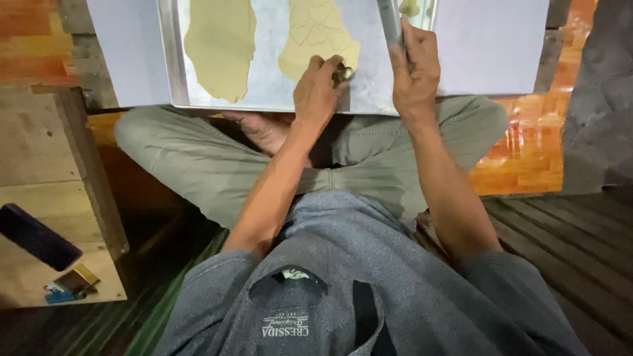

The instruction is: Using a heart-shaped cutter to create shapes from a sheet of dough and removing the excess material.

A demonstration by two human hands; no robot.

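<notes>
On metal baking tray (264, 99), we press small metal cutter (343, 72), left hand (316, 92) pinching it into pale rolled dough sheet (316, 39); right hand (414, 72) clenched on tray rim. Cutting step; next needs clean lift.

Wooden crate (39, 198); dark phone (36, 237)
</notes>
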